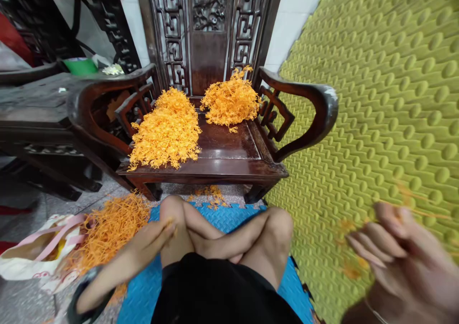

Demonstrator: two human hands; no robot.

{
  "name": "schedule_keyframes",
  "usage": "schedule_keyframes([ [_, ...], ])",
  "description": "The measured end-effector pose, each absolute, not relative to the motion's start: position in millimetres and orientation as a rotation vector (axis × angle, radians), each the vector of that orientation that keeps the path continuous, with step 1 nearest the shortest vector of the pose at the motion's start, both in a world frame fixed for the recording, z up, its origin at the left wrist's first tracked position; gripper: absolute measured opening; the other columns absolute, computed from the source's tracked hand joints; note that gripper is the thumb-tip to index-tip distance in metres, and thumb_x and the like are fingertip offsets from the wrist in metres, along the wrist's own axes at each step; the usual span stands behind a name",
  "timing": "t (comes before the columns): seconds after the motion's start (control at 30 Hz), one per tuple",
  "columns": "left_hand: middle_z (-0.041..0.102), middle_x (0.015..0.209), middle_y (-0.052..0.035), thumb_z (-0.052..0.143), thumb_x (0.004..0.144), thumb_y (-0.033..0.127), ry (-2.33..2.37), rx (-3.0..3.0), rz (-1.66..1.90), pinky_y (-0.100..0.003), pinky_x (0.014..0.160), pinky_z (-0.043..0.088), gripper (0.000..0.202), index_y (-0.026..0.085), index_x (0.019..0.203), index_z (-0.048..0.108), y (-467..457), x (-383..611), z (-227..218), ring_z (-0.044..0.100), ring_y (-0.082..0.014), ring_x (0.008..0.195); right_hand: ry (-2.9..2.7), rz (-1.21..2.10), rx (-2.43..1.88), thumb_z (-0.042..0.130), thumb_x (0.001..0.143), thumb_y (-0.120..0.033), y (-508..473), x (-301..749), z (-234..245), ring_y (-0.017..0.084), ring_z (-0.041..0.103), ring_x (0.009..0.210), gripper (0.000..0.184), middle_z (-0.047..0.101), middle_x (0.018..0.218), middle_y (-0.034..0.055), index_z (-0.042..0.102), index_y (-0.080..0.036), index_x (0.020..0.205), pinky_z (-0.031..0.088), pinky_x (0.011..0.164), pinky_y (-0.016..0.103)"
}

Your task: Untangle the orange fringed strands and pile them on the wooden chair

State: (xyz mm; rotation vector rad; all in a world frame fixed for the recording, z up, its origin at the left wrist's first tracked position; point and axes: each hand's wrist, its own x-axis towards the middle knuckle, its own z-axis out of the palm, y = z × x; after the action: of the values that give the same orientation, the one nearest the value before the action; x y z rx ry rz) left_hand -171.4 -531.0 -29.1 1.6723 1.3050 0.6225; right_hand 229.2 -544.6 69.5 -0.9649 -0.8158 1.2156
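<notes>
My right hand (394, 242), smeared by motion, is raised on the right in front of the green mat. Its fingers are closed on thin orange strands, and more blurred orange bits hang below them. Over my left knee, my left hand (158, 233) has its fingers pressed together, with a small piece of orange strand (169, 222) at the tips. Beside that forearm, a pile of loose orange strands (118, 218) lies on the floor. Two heaps of knotted orange strands, a larger left heap (167, 132) and a right heap (231, 99), rest on the chair seat.
A dark carved wooden chair (229, 166) stands ahead, its curved arms reaching towards me. Crossed legs rest on a blue foam mat (225, 218). A bumpy green mat (376, 123) rises on the right. At left are a white bag (21, 266) and a table with a green bowl (81, 66).
</notes>
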Motion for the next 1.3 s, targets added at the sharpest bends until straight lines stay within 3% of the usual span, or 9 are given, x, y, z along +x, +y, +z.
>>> schedule_keyframes([
  [0.3,0.052,0.118,-0.0222,0.032,0.096,0.047,2.105,2.248,1.122,-0.052,0.094,0.039,0.045,0.011,0.110,0.056,-330,-155,-10,0.051,-0.0364,0.113,-0.651,1.302,-0.669,0.048,0.096,-0.029,-493,176,45,0.010,-0.001,0.044,0.032,0.010,0.051,-0.0097,0.043,-0.020,0.065,0.024,0.035,0.016],
  [0.5,0.030,0.151,-0.0156,0.027,0.089,0.070,1.885,2.313,1.313,-0.054,0.111,-0.011,0.081,0.004,0.126,0.054,-259,-168,-17,0.006,-0.0310,0.144,-0.555,1.304,-0.516,0.036,0.100,-0.022,-476,164,44,0.010,0.001,0.043,0.034,0.014,0.048,-0.0097,0.043,-0.019,0.067,0.029,0.037,0.013],
  [0.63,0.046,0.142,-0.0107,0.036,0.092,0.060,1.503,2.272,1.435,-0.048,0.117,0.012,0.059,0.017,0.127,0.055,-325,-119,-1,0.025,-0.0253,0.141,-0.541,1.392,-0.458,0.025,0.103,-0.025,-466,154,45,0.010,0.003,0.041,0.040,0.013,0.048,-0.0098,0.041,-0.019,0.067,0.029,0.037,0.012],
  [0.77,0.054,0.135,-0.0106,0.062,0.081,0.053,0.649,2.142,0.951,-0.047,0.111,0.031,0.064,0.021,0.133,0.044,-413,-55,1,0.046,-0.0260,0.129,-0.604,1.513,-0.458,0.026,0.103,-0.028,-464,137,45,0.010,0.001,0.041,0.039,0.012,0.048,-0.0101,0.039,-0.020,0.067,0.028,0.038,0.013],
  [0.9,0.066,0.108,-0.0080,0.066,0.081,0.043,0.501,1.852,0.566,-0.035,0.087,0.049,0.046,0.016,0.116,0.055,-452,-31,-21,0.063,-0.0203,0.097,-0.780,1.558,-0.502,0.039,0.100,-0.033,-475,131,48,0.008,0.003,0.041,0.036,0.014,0.047,-0.0105,0.040,-0.021,0.066,0.030,0.040,0.014],
  [1.03,0.066,0.099,-0.0063,0.044,0.095,0.043,0.489,1.738,0.353,-0.025,0.072,0.048,0.035,0.015,0.103,0.062,-456,-50,-25,0.060,-0.0153,0.085,-1.003,1.525,-0.633,0.049,0.095,-0.038,-485,144,44,0.007,0.016,0.039,0.035,0.023,0.045,-0.0105,0.044,-0.021,0.066,0.039,0.047,0.018],
  [1.13,0.065,0.089,-0.0038,0.043,0.096,0.042,0.598,1.872,0.379,-0.024,0.068,0.045,0.034,0.016,0.096,0.064,-458,-70,-13,0.058,-0.0146,0.079,-1.094,1.530,-0.782,0.053,0.092,-0.041,-482,157,30,0.009,0.042,0.045,0.030,0.042,0.051,-0.0068,0.051,-0.021,0.070,0.052,0.062,0.029],
  [1.2,0.064,0.087,-0.0030,0.042,0.096,0.041,0.676,1.969,0.411,-0.025,0.070,0.044,0.033,0.016,0.091,0.064,-459,-80,-6,0.058,-0.0151,0.079,-1.153,1.575,-0.893,0.053,0.090,-0.047,-479,166,19,0.016,0.062,0.071,0.027,0.062,0.073,0.0009,0.060,-0.022,0.082,0.055,0.076,0.037],
  [1.3,0.061,0.086,-0.0023,0.042,0.096,0.040,0.763,2.072,0.470,-0.026,0.071,0.042,0.032,0.016,0.085,0.060,-460,-88,-2,0.056,-0.0151,0.079,-1.415,1.555,-1.131,0.053,0.090,-0.050,-482,181,12,0.024,0.064,0.102,0.036,0.070,0.102,0.0086,0.068,-0.020,0.101,0.053,0.087,0.042],
])
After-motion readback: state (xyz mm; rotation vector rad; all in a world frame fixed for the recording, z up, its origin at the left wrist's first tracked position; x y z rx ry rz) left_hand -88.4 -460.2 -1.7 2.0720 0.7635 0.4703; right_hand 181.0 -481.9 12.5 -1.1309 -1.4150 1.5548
